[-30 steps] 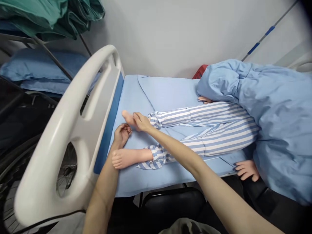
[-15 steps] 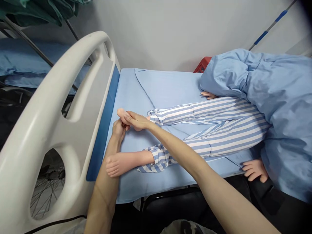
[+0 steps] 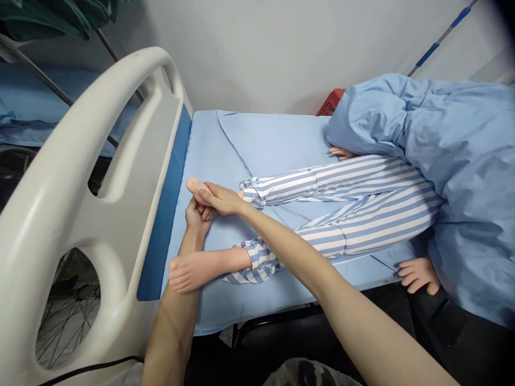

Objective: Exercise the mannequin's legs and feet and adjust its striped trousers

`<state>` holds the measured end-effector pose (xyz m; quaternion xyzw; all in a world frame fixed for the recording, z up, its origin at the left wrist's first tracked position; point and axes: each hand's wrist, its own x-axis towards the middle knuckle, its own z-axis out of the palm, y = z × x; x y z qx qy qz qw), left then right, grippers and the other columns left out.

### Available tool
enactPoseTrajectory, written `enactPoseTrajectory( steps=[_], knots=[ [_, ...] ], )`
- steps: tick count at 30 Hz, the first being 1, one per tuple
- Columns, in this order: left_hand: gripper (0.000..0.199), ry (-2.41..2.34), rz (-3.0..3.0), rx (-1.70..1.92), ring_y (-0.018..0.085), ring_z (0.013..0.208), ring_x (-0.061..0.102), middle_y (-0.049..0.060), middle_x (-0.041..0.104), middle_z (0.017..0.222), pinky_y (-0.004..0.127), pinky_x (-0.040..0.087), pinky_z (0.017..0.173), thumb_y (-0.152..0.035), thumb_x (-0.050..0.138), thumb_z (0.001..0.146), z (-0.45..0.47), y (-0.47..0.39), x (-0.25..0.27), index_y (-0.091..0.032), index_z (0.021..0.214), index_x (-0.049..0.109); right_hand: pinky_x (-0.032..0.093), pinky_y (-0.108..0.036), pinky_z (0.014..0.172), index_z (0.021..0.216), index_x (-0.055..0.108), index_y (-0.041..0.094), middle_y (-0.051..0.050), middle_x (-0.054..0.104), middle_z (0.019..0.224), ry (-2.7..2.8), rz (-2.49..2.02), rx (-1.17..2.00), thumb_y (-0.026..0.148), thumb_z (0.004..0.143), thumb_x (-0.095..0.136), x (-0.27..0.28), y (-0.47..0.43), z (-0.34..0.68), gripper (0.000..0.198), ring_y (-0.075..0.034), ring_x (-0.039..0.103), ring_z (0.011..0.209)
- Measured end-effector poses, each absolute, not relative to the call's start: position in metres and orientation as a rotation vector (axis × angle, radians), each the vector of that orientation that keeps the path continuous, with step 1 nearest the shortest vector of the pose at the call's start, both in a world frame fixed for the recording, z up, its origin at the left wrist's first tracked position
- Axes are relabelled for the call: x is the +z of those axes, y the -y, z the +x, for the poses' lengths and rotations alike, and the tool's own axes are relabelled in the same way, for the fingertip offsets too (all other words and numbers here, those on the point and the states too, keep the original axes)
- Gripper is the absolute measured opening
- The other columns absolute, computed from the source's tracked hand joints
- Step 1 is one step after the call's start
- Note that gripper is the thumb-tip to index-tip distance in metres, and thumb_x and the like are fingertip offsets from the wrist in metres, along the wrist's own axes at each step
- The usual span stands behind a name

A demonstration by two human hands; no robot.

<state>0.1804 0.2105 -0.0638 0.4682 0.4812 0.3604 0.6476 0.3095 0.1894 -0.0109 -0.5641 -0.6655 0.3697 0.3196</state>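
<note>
A mannequin in blue-and-white striped trousers point(image 3: 374, 214) lies with its legs stretched out on the bed. Its farther foot point(image 3: 193, 185) is between my two hands. From below and the toe side, my left hand point(image 3: 197, 214) closes on this foot, its fingers partly hidden. Across the top and the ankle side wraps my right hand point(image 3: 222, 199), with the thumb lying over the foot. The nearer bare foot point(image 3: 191, 272) rests across my left forearm, its trouser cuff bunched above the ankle.
The bed's white end board point(image 3: 92, 145) rises close on the left. A blue sheet point(image 3: 277, 134) covers the mattress. A bunched blue quilt point(image 3: 462, 161) covers the mannequin's upper part, with its hand point(image 3: 418, 274) sticking out. Behind stands a red box point(image 3: 330, 103).
The whole view has shifted slightly, so the bed sits a little further left. Both hands keep their hold on the farther foot, with hardly any movement.
</note>
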Motion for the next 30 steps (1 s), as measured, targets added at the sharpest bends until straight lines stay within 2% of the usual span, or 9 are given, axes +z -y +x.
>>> enactPoseTrajectory(
  steps=[3, 7, 12, 17, 20, 23, 27, 30],
  knots=[
    [0.049, -0.904, 0.881, 1.033, 0.009, 0.034, 0.020, 0.001, 0.015, 0.034, 0.032, 0.021, 0.045, -0.040, 0.019, 0.096, 0.185, -0.222, -0.062, -0.021, 0.052, 0.015, 0.046, -0.027, 0.079, 0.105, 0.055, 0.020, -0.002, 0.071, 0.089, 1.758, -1.464, 0.987, 0.073, 0.095, 0.024, -0.009, -0.187, 0.308, 0.063, -0.015, 0.065, 0.079],
    [0.056, -0.722, 0.771, 1.115, 0.008, 0.031, 0.015, 0.002, 0.013, 0.030, 0.030, 0.015, 0.043, -0.036, 0.018, 0.099, 0.181, -0.224, -0.062, -0.019, 0.045, 0.013, 0.047, -0.029, 0.082, 0.107, 0.056, 0.020, -0.003, 0.070, 0.096, 1.744, -1.518, 0.914, 0.072, 0.095, 0.027, -0.007, -0.185, 0.307, 0.061, -0.017, 0.065, 0.087],
    [0.062, -0.655, 0.759, 0.896, 0.006, 0.028, 0.009, 0.002, 0.009, 0.027, 0.029, 0.009, 0.037, -0.036, 0.020, 0.099, 0.173, -0.240, -0.066, -0.020, 0.040, 0.012, 0.047, -0.026, 0.081, 0.107, 0.059, 0.020, -0.002, 0.070, 0.090, 1.776, -1.431, 0.935, 0.068, 0.098, 0.024, -0.006, -0.186, 0.307, 0.060, -0.015, 0.065, 0.084],
    [0.062, -0.716, 0.782, 0.549, 0.006, 0.025, 0.012, 0.001, 0.013, 0.026, 0.027, 0.005, 0.035, -0.038, 0.032, 0.096, 0.166, -0.255, -0.068, -0.022, 0.037, 0.021, 0.047, -0.029, 0.080, 0.107, 0.059, 0.020, -0.004, 0.069, 0.104, 1.763, -1.535, 0.842, 0.072, 0.095, 0.026, -0.012, -0.189, 0.306, 0.063, -0.018, 0.063, 0.091],
    [0.062, -0.702, 0.733, 0.635, 0.006, 0.026, 0.010, 0.001, 0.010, 0.026, 0.027, 0.006, 0.034, -0.038, 0.030, 0.097, 0.172, -0.249, -0.069, -0.023, 0.038, 0.016, 0.047, -0.030, 0.083, 0.109, 0.058, 0.020, -0.005, 0.069, 0.106, 1.758, -1.543, 0.853, 0.072, 0.096, 0.023, -0.011, -0.187, 0.306, 0.064, -0.018, 0.064, 0.094],
    [0.060, -0.675, 0.673, 0.863, 0.007, 0.028, 0.008, 0.001, 0.009, 0.028, 0.027, 0.009, 0.033, -0.039, 0.028, 0.096, 0.182, -0.234, -0.073, -0.023, 0.041, 0.013, 0.048, -0.028, 0.082, 0.110, 0.058, 0.020, -0.003, 0.071, 0.097, 1.739, -1.527, 0.917, 0.071, 0.097, 0.022, -0.005, -0.184, 0.305, 0.063, -0.016, 0.065, 0.088],
    [0.056, -0.655, 0.707, 1.063, 0.009, 0.029, 0.013, 0.001, 0.011, 0.030, 0.028, 0.013, 0.034, -0.046, 0.043, 0.087, 0.188, -0.220, -0.086, -0.023, 0.042, 0.018, 0.049, -0.028, 0.080, 0.107, 0.059, 0.021, -0.002, 0.071, 0.098, 1.746, -1.553, 0.899, 0.071, 0.096, 0.028, -0.001, -0.183, 0.305, 0.060, -0.015, 0.065, 0.085],
    [0.056, -0.707, 0.801, 0.975, 0.011, 0.031, 0.017, -0.001, 0.011, 0.031, 0.030, 0.022, 0.036, -0.059, 0.053, 0.077, 0.185, -0.223, -0.095, -0.025, 0.045, 0.023, 0.048, -0.028, 0.079, 0.109, 0.058, 0.022, -0.001, 0.070, 0.102, 1.743, -1.581, 0.857, 0.073, 0.095, 0.027, -0.006, -0.186, 0.305, 0.061, -0.016, 0.064, 0.086]
  ],
)
